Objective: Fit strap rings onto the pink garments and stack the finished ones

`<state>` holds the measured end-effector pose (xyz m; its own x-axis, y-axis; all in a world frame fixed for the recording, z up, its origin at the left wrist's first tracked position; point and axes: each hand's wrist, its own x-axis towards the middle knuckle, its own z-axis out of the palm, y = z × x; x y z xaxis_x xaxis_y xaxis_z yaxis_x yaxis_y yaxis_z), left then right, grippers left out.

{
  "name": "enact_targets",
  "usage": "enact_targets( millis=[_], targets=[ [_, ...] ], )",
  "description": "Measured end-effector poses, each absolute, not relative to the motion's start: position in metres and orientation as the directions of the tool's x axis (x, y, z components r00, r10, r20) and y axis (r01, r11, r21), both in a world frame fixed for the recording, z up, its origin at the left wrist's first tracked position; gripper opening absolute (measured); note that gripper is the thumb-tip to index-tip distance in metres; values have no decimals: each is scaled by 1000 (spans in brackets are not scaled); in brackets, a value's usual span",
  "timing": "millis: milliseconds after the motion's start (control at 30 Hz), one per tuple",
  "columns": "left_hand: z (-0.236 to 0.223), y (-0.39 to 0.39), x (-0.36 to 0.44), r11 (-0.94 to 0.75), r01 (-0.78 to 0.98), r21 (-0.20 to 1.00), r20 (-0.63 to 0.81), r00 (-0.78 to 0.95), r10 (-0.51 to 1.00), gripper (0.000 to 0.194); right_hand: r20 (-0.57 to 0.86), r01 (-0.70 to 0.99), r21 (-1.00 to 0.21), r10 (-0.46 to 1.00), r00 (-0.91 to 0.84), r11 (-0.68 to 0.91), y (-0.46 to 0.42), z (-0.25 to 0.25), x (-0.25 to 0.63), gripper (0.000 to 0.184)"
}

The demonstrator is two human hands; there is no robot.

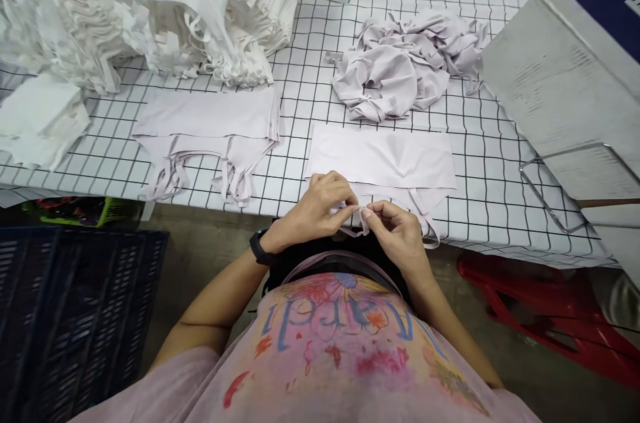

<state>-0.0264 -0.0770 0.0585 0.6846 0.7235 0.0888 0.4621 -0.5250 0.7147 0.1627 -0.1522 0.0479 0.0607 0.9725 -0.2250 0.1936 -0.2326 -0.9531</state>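
Note:
A pale lilac strappy top [380, 155] lies flat near the table's front edge, its straps toward me. My left hand [325, 204] and my right hand [397, 228] meet over its lower left side, thumbs and fingers pinched on one thin strap [364, 222]. The strap's end between the fingertips is too small to make out. To the left, a neat stack of like tops [210, 115] lies with straps hanging forward. Beyond the flat top sits a crumpled heap of lilac garments [400, 66].
White garments in tall piles [200, 10] cover the back left of the grid-patterned table [295, 163]. At right stands a large carton [555, 83] with a wire frame [555, 210]. Below are dark blue crates [75, 316] and a red plastic stool [555, 316].

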Motion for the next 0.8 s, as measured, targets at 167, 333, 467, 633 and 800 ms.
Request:
enact_targets(
  millis=[167, 333, 467, 633, 800],
  targets=[
    [37, -57, -26, -636, 597, 490, 184, 642, 745, 17, -350, -15, -936, 920, 176, -353, -142, 41, 162, 30],
    [33, -41, -19, -711, 620, 333, 151, 709, 689, 18, -370, -80, -929, 905, 210, -361, -133, 44, 160, 32],
    [30, -37, -16, -722, 630, 286, 165, 710, 685, 20, -388, -131, -921, 891, 234, -367, -127, 44, 158, 32],
    [19, -32, -17, -667, 609, 430, 224, 644, 732, 17, -393, -160, -918, 891, 226, -364, -120, 41, 156, 28],
    [17, -28, -19, -622, 532, 574, 253, 607, 753, 16, -414, -199, -906, 881, 227, -374, -112, 40, 151, 24]
  ],
)
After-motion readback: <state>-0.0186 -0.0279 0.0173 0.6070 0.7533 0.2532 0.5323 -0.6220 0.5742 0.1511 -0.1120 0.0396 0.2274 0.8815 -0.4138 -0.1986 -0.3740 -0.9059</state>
